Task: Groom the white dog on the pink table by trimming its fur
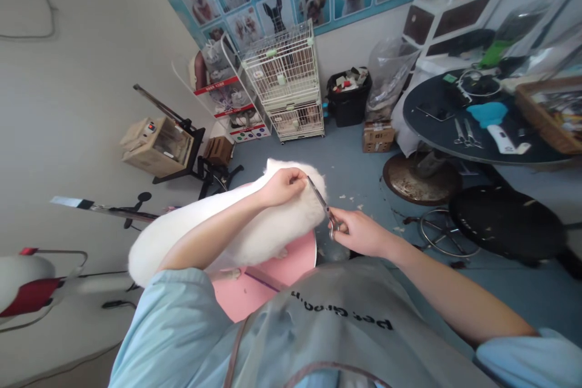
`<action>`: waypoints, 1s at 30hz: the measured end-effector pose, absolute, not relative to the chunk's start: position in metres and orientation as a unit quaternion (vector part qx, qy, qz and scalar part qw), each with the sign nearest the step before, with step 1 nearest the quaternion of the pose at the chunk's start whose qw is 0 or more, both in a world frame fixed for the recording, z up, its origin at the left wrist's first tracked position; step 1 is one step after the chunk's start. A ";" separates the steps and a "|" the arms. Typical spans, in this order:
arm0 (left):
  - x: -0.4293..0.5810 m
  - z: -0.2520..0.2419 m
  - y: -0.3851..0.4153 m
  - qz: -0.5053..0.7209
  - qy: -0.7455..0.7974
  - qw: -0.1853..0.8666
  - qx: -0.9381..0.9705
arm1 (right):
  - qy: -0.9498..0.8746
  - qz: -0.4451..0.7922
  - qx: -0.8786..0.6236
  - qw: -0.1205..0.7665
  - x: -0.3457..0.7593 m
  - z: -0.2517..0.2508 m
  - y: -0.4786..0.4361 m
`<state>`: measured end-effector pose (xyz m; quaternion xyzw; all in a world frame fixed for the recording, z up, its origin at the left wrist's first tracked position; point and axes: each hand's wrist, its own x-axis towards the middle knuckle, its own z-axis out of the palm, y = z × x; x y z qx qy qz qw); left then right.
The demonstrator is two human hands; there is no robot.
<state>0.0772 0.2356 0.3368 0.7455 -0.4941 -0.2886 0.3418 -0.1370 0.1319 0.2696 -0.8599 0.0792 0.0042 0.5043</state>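
Observation:
A white, fluffy dog (268, 224) stands on a round pink table (297, 264), its head end pointing away to the right. My left hand (285, 185) rests over its head, thumb and fingers pinched on white fur there; whether an ear is also between them I cannot tell. In my right hand (357, 230) is a pair of scissors (321, 197), fingers through the handle rings. The blades lie against the fur at the right side of the head, their tips close to my left fingers. The dog's face is hidden from this angle.
To the right, a dark round table (427, 127) holds more scissors (466, 133), a blue brush (488, 114) and a basket (541, 124). Below it is a black stool (507, 224). Wire cages (286, 79) and a trash bin (348, 103) stand ahead; hair clippings dot the floor.

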 end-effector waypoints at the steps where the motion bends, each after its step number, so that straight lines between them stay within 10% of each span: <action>1: 0.078 0.337 0.237 -0.287 -0.494 0.340 0.747 | 0.076 0.000 -0.858 0.507 -0.136 0.268 0.132; 13: 0.059 0.347 0.295 -0.133 -0.600 0.279 0.738 | 0.086 0.013 -0.729 0.679 -0.137 0.194 0.127; 30: -0.012 0.334 0.296 -0.044 -0.352 0.265 0.897 | -0.030 0.108 -0.743 0.659 -0.124 0.156 0.048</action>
